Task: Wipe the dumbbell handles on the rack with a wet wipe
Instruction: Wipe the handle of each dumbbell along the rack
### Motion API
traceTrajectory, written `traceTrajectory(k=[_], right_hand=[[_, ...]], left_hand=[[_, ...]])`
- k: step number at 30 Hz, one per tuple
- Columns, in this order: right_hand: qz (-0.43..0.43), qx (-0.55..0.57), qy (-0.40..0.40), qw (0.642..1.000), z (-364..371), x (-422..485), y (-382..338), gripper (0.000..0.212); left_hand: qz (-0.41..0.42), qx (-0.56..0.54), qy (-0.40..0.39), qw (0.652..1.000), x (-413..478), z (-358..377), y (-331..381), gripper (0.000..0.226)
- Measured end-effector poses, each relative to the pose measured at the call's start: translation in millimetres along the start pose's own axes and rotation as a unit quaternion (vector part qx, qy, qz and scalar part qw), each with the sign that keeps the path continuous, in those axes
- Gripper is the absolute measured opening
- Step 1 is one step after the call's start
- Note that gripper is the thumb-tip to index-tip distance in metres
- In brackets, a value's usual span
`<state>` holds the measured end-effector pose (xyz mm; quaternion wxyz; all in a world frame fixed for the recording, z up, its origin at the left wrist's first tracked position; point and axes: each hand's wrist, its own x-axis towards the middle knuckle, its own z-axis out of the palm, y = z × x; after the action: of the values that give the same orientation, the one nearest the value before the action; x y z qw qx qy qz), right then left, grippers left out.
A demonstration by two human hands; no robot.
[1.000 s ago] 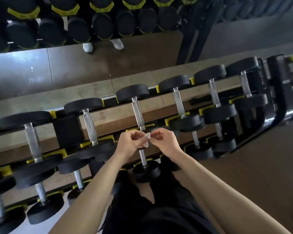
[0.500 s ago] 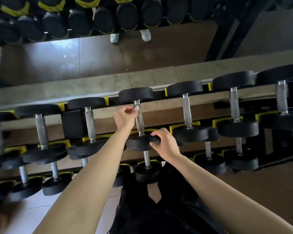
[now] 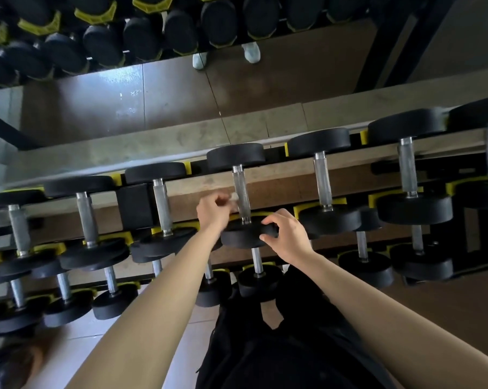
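1. Black steel forms the tiered rack [image 3: 134,204] with yellow plastic cradles. We see it run from left to right across the view, with its upper tier farthest from us.
2. Neighbouring dumbbells [image 3: 323,181], with round black heads and knurled silver metal grips, lie side by side in the cradles of the upper tier. Shorter ones fill the lower tiers nearer to us.
3. The middle dumbbell [image 3: 235,157] of the upper tier rests in its cradles with one black head far from us and the near head [image 3: 241,240] toward us.
4. Its knurled silver metal handle [image 3: 240,189] spans the gap between the two heads and lies bare along most of its length.
5. The right hand [image 3: 289,237] grips the right rim of the near head with curled fingers and thumb.
6. The left hand [image 3: 213,210] sits just left of the handle, near its lower half, with its fingers curled round the wipe. Motion blur hides the finer finger positions.
7. The small white wet wipe [image 3: 234,197] shows above the left fingertips, right at the handle's left side. We cannot tell whether it touches the metal.
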<state>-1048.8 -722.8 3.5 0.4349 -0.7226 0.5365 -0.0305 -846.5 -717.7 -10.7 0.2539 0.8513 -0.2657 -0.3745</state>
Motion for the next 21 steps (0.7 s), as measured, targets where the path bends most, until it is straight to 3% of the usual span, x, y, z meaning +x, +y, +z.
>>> traceTrajectory(k=[2,5,12,16,21], right_hand=[[0.001,-0.006,-0.006,1.0,-1.2,0.6,0.2,0.029],[0.0,-0.009,-0.005,1.0,-2.7,1.6,0.2,0.029],[0.034,0.015,-0.038,0.999,-12.2,20.1,-9.7,0.029],[-0.009,0.077,-0.056,0.995,-9.9,33.9,-27.1,0.051],[-0.025,0.088,0.006,0.996,3.4,54.8,-39.6,0.026]], left_hand=[[-0.02,-0.061,0.034,0.997,12.5,-2.9,16.8,0.022],[-0.053,-0.148,0.02,0.987,28.5,-3.5,38.0,0.019],[-0.066,-0.067,-0.031,0.995,4.7,4.9,4.5,0.023],[-0.02,-0.053,-0.154,0.986,-14.2,4.3,-5.9,0.013],[-0.025,-0.183,-0.079,0.98,-27.5,4.3,3.1,0.007]])
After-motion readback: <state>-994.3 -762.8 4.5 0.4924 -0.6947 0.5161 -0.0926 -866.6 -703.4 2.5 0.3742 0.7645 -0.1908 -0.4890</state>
